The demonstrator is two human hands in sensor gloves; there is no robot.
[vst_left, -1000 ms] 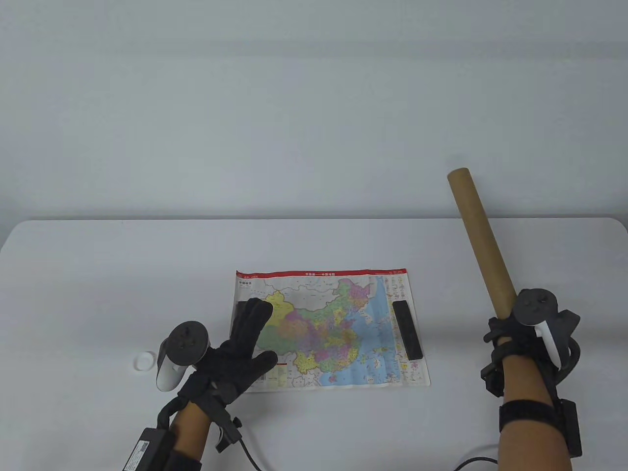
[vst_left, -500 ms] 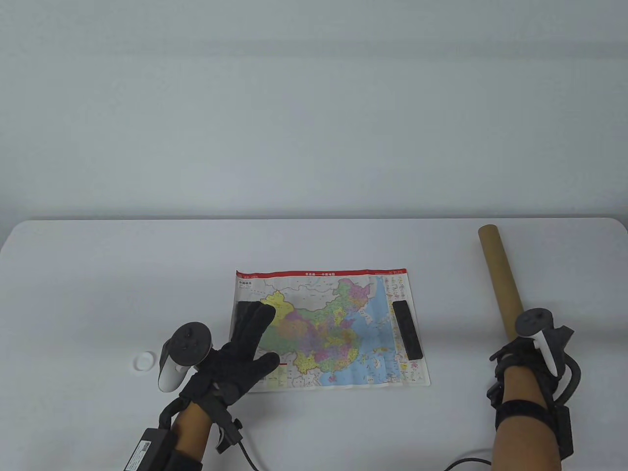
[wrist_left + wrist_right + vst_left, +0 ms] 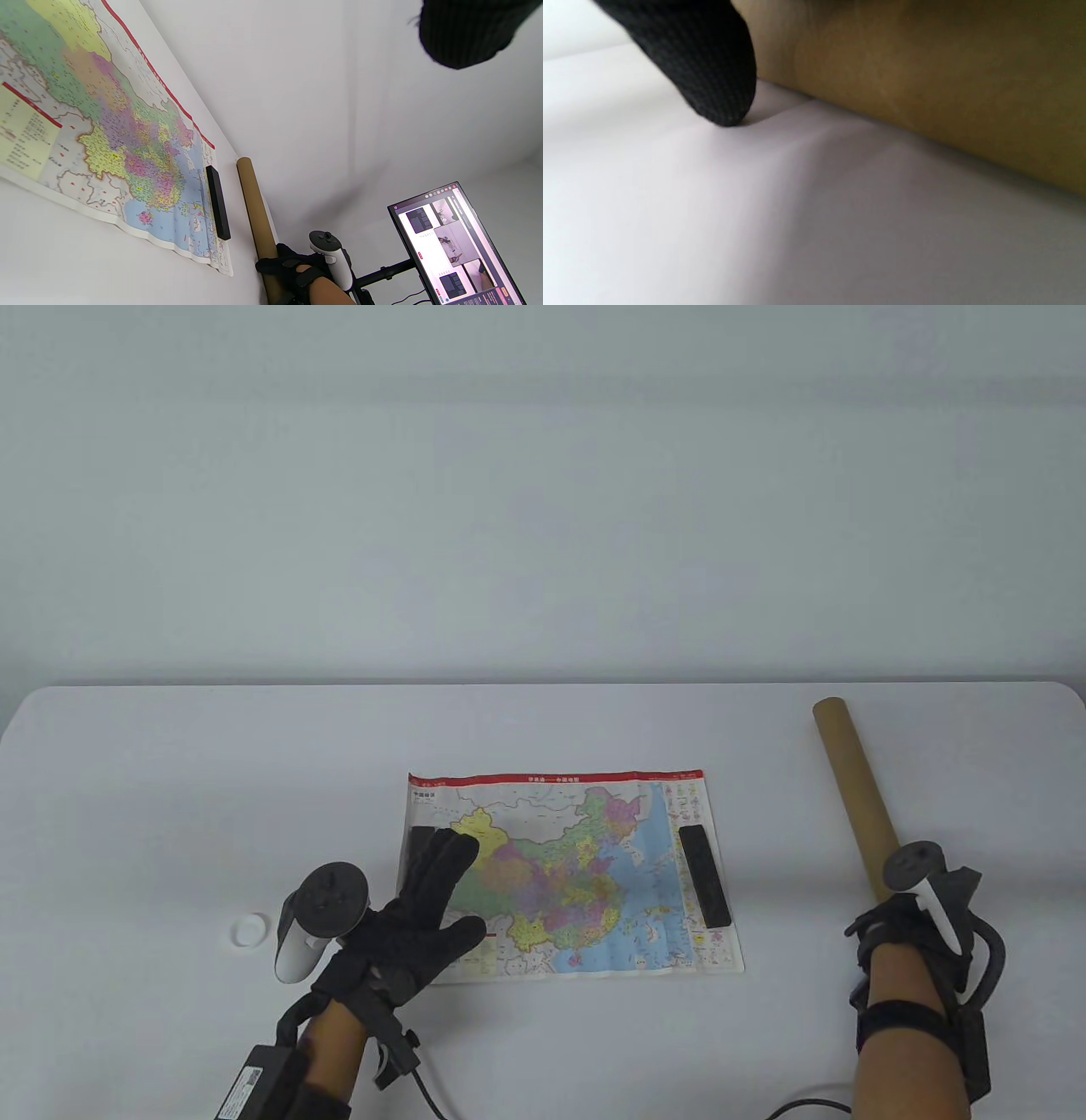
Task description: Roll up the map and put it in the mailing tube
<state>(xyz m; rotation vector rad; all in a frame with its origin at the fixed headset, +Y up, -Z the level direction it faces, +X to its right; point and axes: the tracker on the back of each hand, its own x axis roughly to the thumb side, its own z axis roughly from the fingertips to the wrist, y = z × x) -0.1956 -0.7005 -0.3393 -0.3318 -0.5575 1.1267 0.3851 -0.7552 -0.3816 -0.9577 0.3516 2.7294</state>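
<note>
Entry, step in hand: mailing tube (image 3: 853, 793) being set down on the table (image 3: 170, 780), to the right of the map (image 3: 568, 874) and well apart from it. The right hand (image 3: 891, 912) grips the tube's near end, fingers curled round it (one fingertip (image 3: 712, 72) sits close to the tabletop in the right wrist view). By my judgement the tube already lies along the surface, or very nearly. To do the step well: let go only once the tube rests flat, and leave it angled away from the map so it cannot roll onto the sheet.

Left hand (image 3: 407, 916): fingers straight and spread, over the map's left edge, holding nothing; whether it presses the sheet I cannot tell.

Map: flat, unrolled, mid-table.

Count:
- map, one
- tube, one
- black bar weights, two: one on the map's right margin (image 3: 704, 874), one at its left edge (image 3: 419, 848), partly under the left hand
- small white cap (image 3: 250, 931), one, left of the map (probably the tube's end cap)
- monitor (image 3: 456, 245), one, beyond the tube
</note>
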